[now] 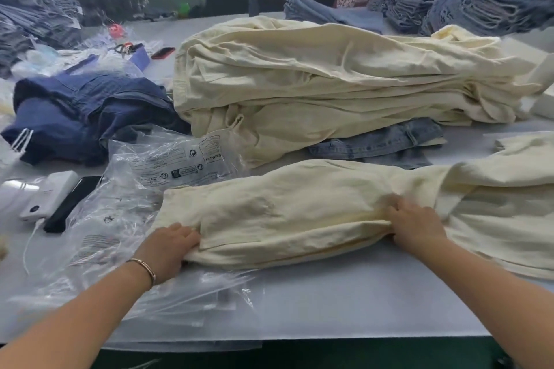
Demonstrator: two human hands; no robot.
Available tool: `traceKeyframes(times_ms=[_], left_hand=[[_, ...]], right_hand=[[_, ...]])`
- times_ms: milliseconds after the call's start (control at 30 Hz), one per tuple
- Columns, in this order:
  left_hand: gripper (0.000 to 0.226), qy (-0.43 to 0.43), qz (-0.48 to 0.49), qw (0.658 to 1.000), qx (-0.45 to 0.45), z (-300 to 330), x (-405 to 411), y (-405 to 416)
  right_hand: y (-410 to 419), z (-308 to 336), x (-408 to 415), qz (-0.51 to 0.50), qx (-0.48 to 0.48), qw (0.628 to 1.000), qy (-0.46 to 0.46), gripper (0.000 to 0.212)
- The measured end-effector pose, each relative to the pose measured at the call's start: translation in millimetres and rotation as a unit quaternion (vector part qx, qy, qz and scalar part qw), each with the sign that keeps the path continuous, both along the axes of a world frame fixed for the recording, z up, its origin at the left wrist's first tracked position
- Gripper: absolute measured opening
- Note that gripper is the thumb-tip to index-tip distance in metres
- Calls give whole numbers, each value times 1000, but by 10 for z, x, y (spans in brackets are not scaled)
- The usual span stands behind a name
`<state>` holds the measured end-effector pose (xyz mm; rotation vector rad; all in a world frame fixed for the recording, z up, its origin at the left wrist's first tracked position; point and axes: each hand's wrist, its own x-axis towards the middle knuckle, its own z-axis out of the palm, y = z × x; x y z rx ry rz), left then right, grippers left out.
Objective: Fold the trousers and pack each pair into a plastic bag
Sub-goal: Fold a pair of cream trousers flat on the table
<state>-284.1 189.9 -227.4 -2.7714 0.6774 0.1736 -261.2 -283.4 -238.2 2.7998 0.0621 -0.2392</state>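
Cream trousers (299,213) lie along the near table edge, partly folded, not bagged. Left hand (168,249) grips the waist end, right hand (416,226) pinches the mid fold. Plastic bags (126,219) beside; cream pile (329,81) behind looks pending.

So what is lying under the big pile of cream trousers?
Light blue denim jeans stick out from under the pile of cream trousers at its near edge. How far they reach underneath, and anything else there, is covered.
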Motion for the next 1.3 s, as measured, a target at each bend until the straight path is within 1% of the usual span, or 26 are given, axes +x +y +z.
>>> traceKeyframes(times_ms=[67, 133, 167, 233, 300, 367, 433, 467, 500, 567, 667, 767, 867, 900, 933, 1000, 1100, 1133, 1200, 1267, 1300], left_hand=[[29, 107, 83, 990, 29, -44, 45, -21], [9, 167, 141, 975, 24, 17, 165, -92], [5, 186, 152, 970, 46, 57, 235, -147], [20, 183, 160, 964, 103, 132, 407, -307], [26, 132, 171, 970, 113, 220, 574, -575], [25, 65, 156, 984, 55, 311, 699, -985], [20, 14, 105, 993, -49, 346, 749, -1506], [19, 3, 79, 991, -109, 354, 722, -1793], [19, 6, 59, 985, -161, 365, 666, -2093], [18, 29, 28, 972, -232, 353, 549, -2658], [17, 36, 3, 950, -311, 346, 541, -3425], [18, 26, 38, 915, -401, 376, 732, -4141], [25, 36, 94, 877, -470, 396, 908, -4822], [30, 51, 113, 870, -477, 387, 963, -5036], [37, 69, 132, 871, -469, 365, 1022, -5234], [52, 110, 170, 882, -427, 286, 1142, -5565], [73, 180, 210, 881, -383, 125, 1278, -5900], [76, 199, 215, 878, -379, 70, 1307, -5979], [75, 216, 214, 876, -375, -15, 1359, -6112], [70, 224, 217, 870, -382, -46, 1426, -6227], [69, 232, 223, 861, -394, -43, 1463, -6283]], right_hand=[[-60, -29, -119, -24, 27, 999, -23, 57], [-78, -74, -256, -26, 58, 998, -18, 68], [-88, -94, -312, -23, 67, 997, -6, 69], [-127, -106, -381, -20, 75, 997, 7, 64], [-185, -84, -436, -10, 89, 996, 16, 55], [-264, -67, -501, 5, 136, 991, 12, 51], [-391, -24, -581, 18, 212, 977, -28, 51], [-479, 17, -626, 19, 242, 968, -56, 53], [-591, 63, -665, 18, 260, 961, -88, 55], [-870, 139, -715, 11, 266, 952, -153, 54], [-1498, 221, -740, -43, 258, 946, -190, 54], [-2330, 235, -752, -150, 231, 942, -192, 52], [-3147, 206, -818, -229, 206, 931, -196, 53], [-3387, 216, -830, -250, 199, 927, -199, 54], [-3610, 235, -829, -274, 194, 920, -201, 54], [-3970, 292, -775, -331, 199, 902, -193, 55], [-4308, 337, -590, -405, 264, 864, -144, 64], [-4372, 335, -520, -424, 292, 848, -126, 70], [-4453, 309, -389, -453, 327, 823, -101, 80], [-4501, 280, -285, -470, 344, 807, -98, 83], [-4520, 269, -236, -476, 364, 794, -101, 82]])
